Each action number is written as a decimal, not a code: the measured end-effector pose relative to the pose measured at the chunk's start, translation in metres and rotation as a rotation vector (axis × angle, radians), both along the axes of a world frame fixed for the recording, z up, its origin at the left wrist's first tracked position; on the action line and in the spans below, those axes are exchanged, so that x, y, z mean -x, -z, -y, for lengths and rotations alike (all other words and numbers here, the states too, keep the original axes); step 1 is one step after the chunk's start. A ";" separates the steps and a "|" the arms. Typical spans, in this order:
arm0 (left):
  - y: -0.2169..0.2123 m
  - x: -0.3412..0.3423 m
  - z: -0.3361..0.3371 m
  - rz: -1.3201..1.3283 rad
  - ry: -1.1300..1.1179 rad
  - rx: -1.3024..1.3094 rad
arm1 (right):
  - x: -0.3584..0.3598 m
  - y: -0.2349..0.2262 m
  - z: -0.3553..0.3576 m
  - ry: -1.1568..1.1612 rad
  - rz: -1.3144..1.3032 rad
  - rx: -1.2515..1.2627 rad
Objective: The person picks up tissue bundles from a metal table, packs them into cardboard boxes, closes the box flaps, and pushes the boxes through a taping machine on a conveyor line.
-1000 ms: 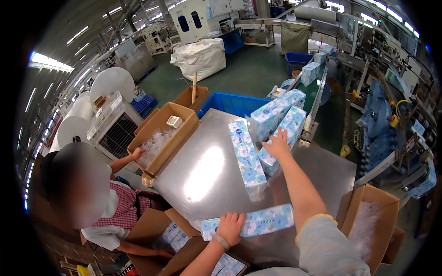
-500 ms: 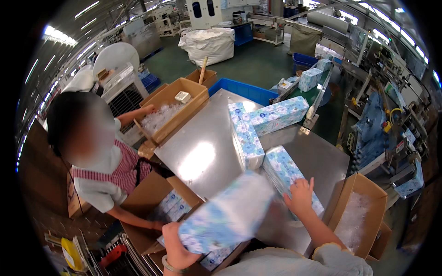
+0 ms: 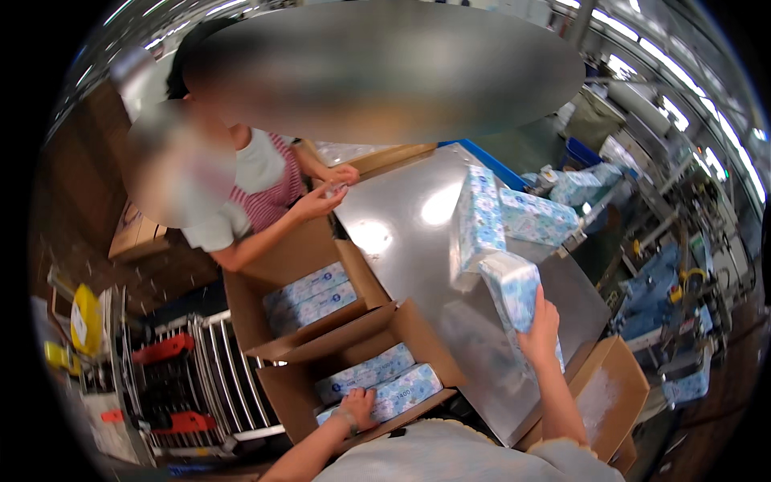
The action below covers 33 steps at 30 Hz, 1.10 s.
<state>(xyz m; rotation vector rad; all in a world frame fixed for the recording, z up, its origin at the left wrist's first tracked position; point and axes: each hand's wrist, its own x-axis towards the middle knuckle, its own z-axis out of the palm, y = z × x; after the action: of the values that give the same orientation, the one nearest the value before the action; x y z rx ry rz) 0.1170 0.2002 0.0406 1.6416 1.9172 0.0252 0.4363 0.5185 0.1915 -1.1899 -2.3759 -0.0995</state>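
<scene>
Inside the nearer open cardboard box [image 3: 281,406], my left hand [image 3: 359,407] lies with its fingers spread on top of a blue-and-white floral tissue pack [image 3: 409,392]. A second tissue pack [image 3: 365,373] lies beside that one in the box. On the metal table, my right hand [image 3: 540,328] grips the side of another long tissue pack [image 3: 511,281], whose near end is partly hidden by the hand. Just beyond it, two more floral packs, an upright-looking one [image 3: 480,213] and a crosswise one [image 3: 536,217], sit close together on the table.
A second box [image 3: 241,297] with packs stands left of mine. A co-worker [image 3: 265,185] stands behind it, hands together over the table's edge. The metal table [image 3: 401,209] spans the middle; a carton of clear plastic [image 3: 626,386] is at right. A roller conveyor [image 3: 233,377] is at left.
The pack my left hand carried now lies in the nearer box. My right hand has closed on the table pack. The co-worker's hand has left the box, and my view has swung left and down.
</scene>
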 end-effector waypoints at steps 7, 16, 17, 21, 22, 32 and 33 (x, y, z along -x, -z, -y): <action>0.034 0.004 -0.008 0.151 -0.058 0.220 | 0.082 -0.073 0.101 -0.774 -0.144 0.062; 0.041 -0.014 -0.004 0.112 -0.074 0.146 | 0.250 0.043 0.147 -1.418 0.151 0.165; 0.039 -0.014 -0.003 0.109 -0.071 0.142 | 0.261 0.074 0.140 -1.380 0.242 0.161; 0.002 0.000 -0.013 0.223 -0.107 0.282 | 0.307 0.177 0.140 -1.335 0.466 0.193; -0.002 0.002 -0.014 0.217 -0.109 0.272 | 0.313 0.195 0.143 -1.332 0.487 0.189; -0.015 0.042 -0.078 0.016 -0.108 0.495 | 0.268 0.129 0.098 -1.021 0.310 0.677; -0.016 0.034 -0.084 -0.149 -0.178 0.334 | 0.245 0.098 0.085 -0.963 0.069 0.716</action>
<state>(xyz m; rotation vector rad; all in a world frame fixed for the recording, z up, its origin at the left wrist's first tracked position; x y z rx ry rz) 0.0832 0.2838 0.0571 1.2804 2.0438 -0.3363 0.1915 0.4334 0.0936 -0.1371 -2.8584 1.0924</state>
